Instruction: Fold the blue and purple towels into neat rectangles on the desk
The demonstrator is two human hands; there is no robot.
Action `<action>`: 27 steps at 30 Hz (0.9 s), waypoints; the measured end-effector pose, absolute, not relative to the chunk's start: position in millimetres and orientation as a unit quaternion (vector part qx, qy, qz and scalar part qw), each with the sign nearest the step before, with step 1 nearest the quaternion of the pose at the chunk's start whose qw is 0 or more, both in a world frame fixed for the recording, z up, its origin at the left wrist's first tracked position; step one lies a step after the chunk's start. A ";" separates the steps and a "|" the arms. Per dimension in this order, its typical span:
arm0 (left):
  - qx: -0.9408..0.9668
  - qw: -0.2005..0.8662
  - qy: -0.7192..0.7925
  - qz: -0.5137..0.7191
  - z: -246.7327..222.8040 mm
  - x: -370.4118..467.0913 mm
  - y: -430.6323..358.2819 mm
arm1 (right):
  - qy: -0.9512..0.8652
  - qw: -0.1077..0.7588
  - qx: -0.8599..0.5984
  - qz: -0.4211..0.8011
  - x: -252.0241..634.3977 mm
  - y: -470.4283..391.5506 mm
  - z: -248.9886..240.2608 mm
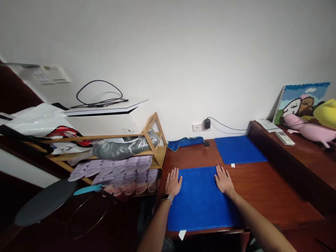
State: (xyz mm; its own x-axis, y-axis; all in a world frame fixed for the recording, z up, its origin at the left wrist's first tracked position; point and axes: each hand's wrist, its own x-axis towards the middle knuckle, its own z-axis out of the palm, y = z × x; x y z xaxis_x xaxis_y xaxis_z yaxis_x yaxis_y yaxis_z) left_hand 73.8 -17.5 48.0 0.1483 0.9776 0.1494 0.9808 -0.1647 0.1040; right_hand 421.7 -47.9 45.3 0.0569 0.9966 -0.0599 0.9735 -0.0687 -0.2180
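A blue cloth [201, 203] lies spread flat on the brown wooden desk [252, 182], with a white tag at its near edge. My left hand [173, 182] rests flat on its far left corner, fingers stretched out, a watch on the wrist. At the far right corner my right hand [224, 179] lies palm down, fingers extended and a little apart. Neither hand grips anything. Beyond my right hand is a second blue cloth [240, 149], smaller in view and also flat. A crumpled blue cloth with a green edge [186, 142] lies against the wall.
Left of the desk stands a wooden rack [159, 154] with several lilac slippers [120, 168] and a white box [105, 124] on top. A black charger [207, 123] is plugged into the wall. On the raised right ledge are a remote control [285, 138] and a pink plush toy [311, 131].
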 end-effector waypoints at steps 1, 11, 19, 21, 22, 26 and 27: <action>-0.757 0.009 -0.648 -0.085 50.5 75.0 -17.4 | -0.680 0.062 -0.724 0.098 421.6 -47.7 45.1; -0.856 -0.057 -0.501 -0.119 55.6 264.5 -27.9 | -0.688 0.064 -0.715 0.110 422.4 -48.3 47.9; -0.821 -0.040 -0.560 -0.102 44.2 190.2 -15.0 | -0.681 0.080 -0.720 0.108 422.6 -48.1 44.3; -0.784 -0.019 -0.615 -0.083 47.5 135.5 -11.9 | -0.680 0.079 -0.720 0.111 422.4 -48.7 44.3; -0.770 -0.012 -0.633 -0.078 48.7 112.9 -11.2 | -0.680 0.075 -0.721 0.112 422.3 -48.9 44.6; -0.745 0.003 -0.664 -0.069 48.6 73.6 -13.1 | -0.678 0.060 -0.724 0.114 422.9 -46.7 50.3; -0.743 0.005 -0.666 -0.071 47.8 74.1 -14.0 | -0.678 0.055 -0.723 0.119 423.4 -46.1 52.9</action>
State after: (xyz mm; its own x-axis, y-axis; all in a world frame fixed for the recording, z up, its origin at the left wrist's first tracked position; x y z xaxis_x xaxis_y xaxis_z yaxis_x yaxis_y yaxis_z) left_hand 74.1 -14.0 47.8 0.1039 0.9881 0.1134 0.9897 -0.1141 0.0870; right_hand 423.4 -46.1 52.9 0.0527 0.9938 -0.0976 0.9678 -0.0749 -0.2403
